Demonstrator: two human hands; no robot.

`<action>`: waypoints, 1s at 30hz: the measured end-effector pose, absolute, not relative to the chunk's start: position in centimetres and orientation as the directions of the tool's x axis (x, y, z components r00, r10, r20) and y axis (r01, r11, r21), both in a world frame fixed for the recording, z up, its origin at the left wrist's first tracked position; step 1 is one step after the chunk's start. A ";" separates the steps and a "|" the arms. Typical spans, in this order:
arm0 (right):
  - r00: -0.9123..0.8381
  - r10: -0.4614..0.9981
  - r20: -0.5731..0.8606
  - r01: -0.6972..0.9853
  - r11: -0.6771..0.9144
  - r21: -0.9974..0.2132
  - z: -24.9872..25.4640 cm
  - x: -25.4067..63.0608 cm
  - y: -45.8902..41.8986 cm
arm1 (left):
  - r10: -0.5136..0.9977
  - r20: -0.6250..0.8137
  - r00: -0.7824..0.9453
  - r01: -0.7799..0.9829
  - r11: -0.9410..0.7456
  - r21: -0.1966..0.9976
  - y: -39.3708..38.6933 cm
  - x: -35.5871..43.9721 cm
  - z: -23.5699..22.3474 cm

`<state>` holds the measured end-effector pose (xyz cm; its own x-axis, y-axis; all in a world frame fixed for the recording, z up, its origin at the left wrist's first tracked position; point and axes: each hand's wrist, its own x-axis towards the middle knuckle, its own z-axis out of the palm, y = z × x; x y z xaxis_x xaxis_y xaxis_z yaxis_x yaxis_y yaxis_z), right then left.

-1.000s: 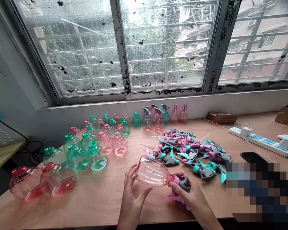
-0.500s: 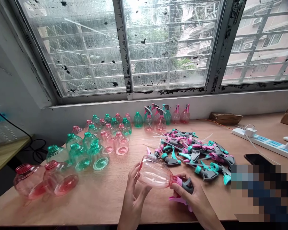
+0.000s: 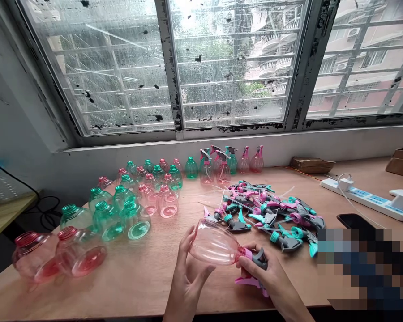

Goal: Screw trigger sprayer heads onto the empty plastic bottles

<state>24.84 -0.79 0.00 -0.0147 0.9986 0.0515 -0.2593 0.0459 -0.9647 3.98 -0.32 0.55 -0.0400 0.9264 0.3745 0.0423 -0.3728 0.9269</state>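
A clear pink spray bottle lies on its side in the air, held above the front of the table. My left hand cups its base end loosely, with the fingers along the far side and the thumb below. At the neck, my right hand grips the grey and pink trigger spray head. Its pink trigger points out beneath my right fingers. The spray head sits on the bottle's neck; how tightly it is screwed on I cannot tell.
Open pink and green bottles stand in rows at left. A heap of loose spray heads lies right of centre. Several bottles with heads stand by the wall. At right are a power strip, a phone and a blurred patch.
The view has shifted slightly. My left thumb has moved a little away from the bottle; my right hand keeps its grip on the spray head.
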 end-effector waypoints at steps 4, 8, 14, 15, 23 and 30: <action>-0.003 0.999 0.048 -0.294 0.045 -0.955 -0.3 24.9 -0.7 | 0.919 0.391 -0.053 0.138 -0.381 0.914 -0.2 3.6 0.3; -0.054 0.998 0.021 -0.266 0.006 -0.964 0.2 24.8 -1.1 | 0.952 0.305 0.016 0.095 -0.305 0.948 -0.5 3.7 0.9; -0.016 0.999 0.032 -0.255 0.027 -0.967 0.3 24.7 -1.0 | 0.936 0.351 -0.026 0.084 -0.348 0.934 0.1 3.6 0.5; 0.003 0.999 0.033 -0.257 0.033 -0.966 0.1 24.7 -1.0 | 0.926 0.376 -0.029 0.119 -0.370 0.921 0.2 3.5 0.3; -0.005 0.999 0.036 -0.250 0.034 -0.968 0.2 24.7 -1.0 | 0.934 0.355 -0.046 0.145 -0.345 0.927 -0.1 3.7 0.5; -0.008 0.999 0.049 -0.239 0.046 -0.970 0.2 24.5 -1.1 | 0.923 0.368 -0.113 0.125 -0.354 0.927 0.2 3.9 0.3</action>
